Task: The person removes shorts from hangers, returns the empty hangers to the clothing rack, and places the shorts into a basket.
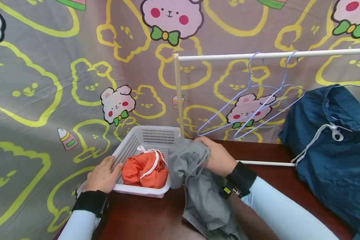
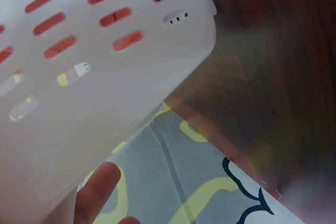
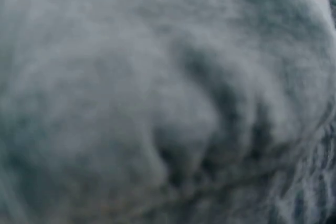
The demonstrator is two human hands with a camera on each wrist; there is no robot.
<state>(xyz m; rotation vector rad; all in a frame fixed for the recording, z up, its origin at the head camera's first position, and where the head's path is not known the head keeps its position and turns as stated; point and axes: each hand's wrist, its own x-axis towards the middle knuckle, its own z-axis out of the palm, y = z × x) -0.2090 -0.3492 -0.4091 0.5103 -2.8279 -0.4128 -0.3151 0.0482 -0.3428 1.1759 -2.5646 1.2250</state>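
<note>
My left hand [image 1: 101, 175] grips the left rim of a white plastic basket [image 1: 139, 190], thumb over the edge. In the left wrist view, fingertips [image 2: 105, 179] show beside the basket's slotted wall [image 2: 131, 77]. Inside the basket lies a bunched orange garment [image 1: 147, 170] with a white drawstring. My right hand [image 1: 219, 156] grips the bunched top of a grey garment [image 1: 204, 193] at the basket's right side; its lower part hangs down over the table. Grey cloth [image 3: 121, 93] fills the right wrist view, with gathered ribbing at its lower right, and hides the fingers.
Behind the basket stands a rack with a white rail [image 1: 216, 57] and a pale upright [image 1: 178, 96]. Two blue hangers [image 1: 219, 128] hang bare from the rail. Blue drawstring shorts [image 1: 327, 143] hang at the right. The brown table [image 1: 138, 216] meets a patterned cloth [image 1: 87, 90].
</note>
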